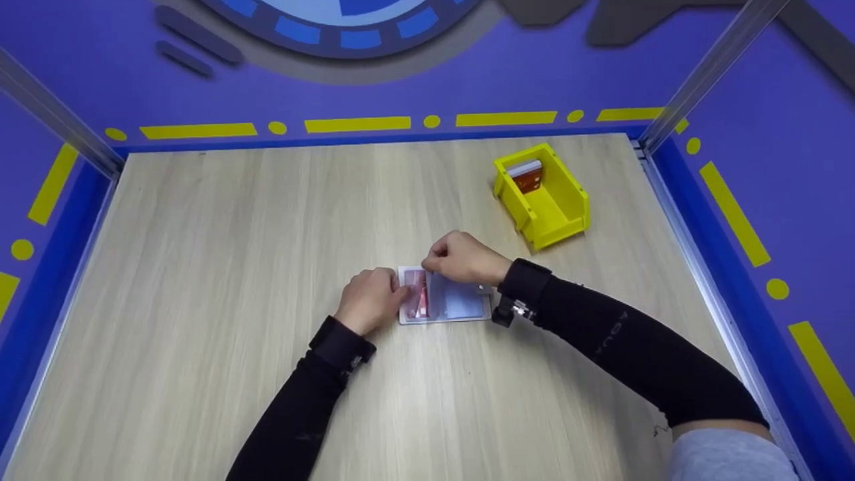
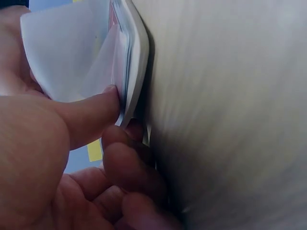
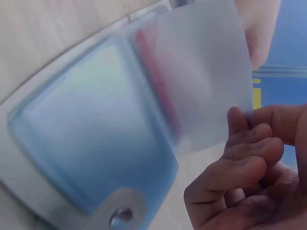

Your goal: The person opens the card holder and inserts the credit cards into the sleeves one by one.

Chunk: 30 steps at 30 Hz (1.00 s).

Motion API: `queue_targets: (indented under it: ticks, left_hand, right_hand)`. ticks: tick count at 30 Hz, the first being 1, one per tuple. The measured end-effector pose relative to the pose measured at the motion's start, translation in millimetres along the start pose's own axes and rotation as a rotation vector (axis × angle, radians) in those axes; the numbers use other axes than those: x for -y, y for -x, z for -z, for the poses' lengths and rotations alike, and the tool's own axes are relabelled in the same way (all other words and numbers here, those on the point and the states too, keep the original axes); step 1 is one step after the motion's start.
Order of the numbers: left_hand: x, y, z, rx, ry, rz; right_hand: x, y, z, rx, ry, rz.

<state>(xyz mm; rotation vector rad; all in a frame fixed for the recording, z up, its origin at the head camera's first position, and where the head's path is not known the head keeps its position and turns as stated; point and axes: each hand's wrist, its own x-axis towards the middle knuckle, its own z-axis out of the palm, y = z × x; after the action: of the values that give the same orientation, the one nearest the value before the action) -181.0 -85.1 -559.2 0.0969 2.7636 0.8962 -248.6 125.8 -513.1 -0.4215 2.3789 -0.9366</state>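
Head view: the rectangular, white-edged card holder (image 1: pixel 465 307) lies on the pale wood-grain table (image 1: pixel 254 234), between the left hand (image 1: pixel 371 300) and right hand (image 1: pixel 467 257).
Left wrist view: the left hand pinches the holder's layered, rounded edge, thumb uppermost.
Right wrist view: the right hand pinches a thin, translucent plastic sheet (image 3: pixel 206 72) by its edge; a round metal snap (image 3: pixel 121 218) shows below.

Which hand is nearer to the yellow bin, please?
The right hand, in front and left of the yellow bin; the left hand is farther off, at the left end of the card holder.
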Motion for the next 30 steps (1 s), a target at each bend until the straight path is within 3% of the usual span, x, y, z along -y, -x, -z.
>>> queue_targets:
  ticks: [13,23,24,30]
  left_hand:
    - [-1.7,0.2,2.6,0.002,-0.007,-0.016]
    - [0.4,-0.4,5.6,0.004,-0.011,-0.039]
    - [8.2,-4.0,1.5,-0.002,0.001,-0.061]
    - [9.3,-5.6,-0.1,-0.014,0.005,-0.061]
  right_hand:
    - [0.1,-25.5,-20.5,0.052,0.06,-0.012]
    - [0.4,-24.2,-21.5,0.079,0.082,0.028]
    - [0.0,-24.2,-21.4,0.079,0.081,0.03]
    - [-2.1,-20.6,-23.8,0.04,0.049,0.024]
